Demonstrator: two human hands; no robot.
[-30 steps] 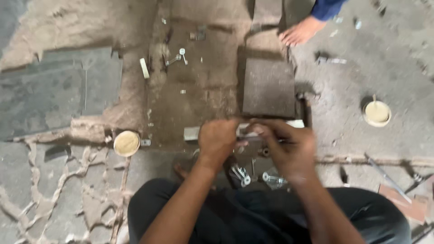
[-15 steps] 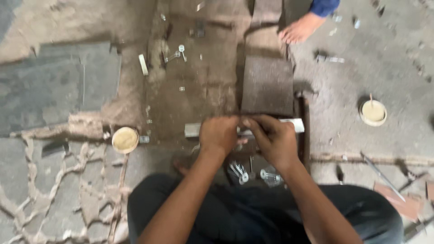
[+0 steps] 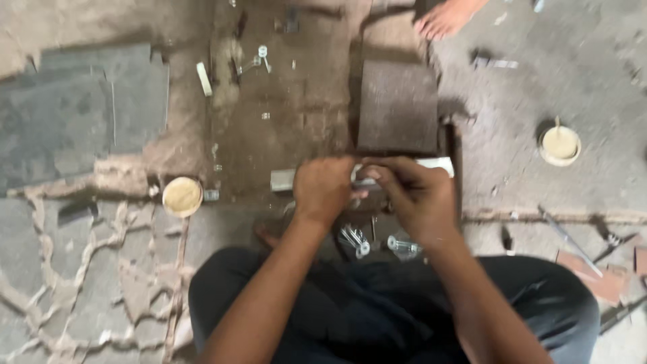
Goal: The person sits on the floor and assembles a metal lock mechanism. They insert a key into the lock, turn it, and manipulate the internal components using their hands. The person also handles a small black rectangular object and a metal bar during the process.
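I sit on a rough floor with both hands close together over a long pale metal bar (image 3: 284,180) lying crosswise in front of my knees. My left hand (image 3: 325,190) is closed around the bar's middle. My right hand (image 3: 412,195) curls its fingers on the same bar just to the right, and the bar's white end (image 3: 437,164) sticks out past it. Several shiny bolts (image 3: 356,238) lie on the floor just below my hands. What sits between my fingers is hidden.
A dark square stone slab (image 3: 398,106) lies just beyond my hands. Small round dishes of yellowish paste stand at left (image 3: 182,196) and right (image 3: 559,143). Another person's bare foot (image 3: 446,17) shows at the top. Loose screws and a white stick (image 3: 204,79) lie farther off.
My hands have drawn closer together on the bar and shifted slightly up and right in view. The camera has tilted, so the floor sits a little lower in the picture.
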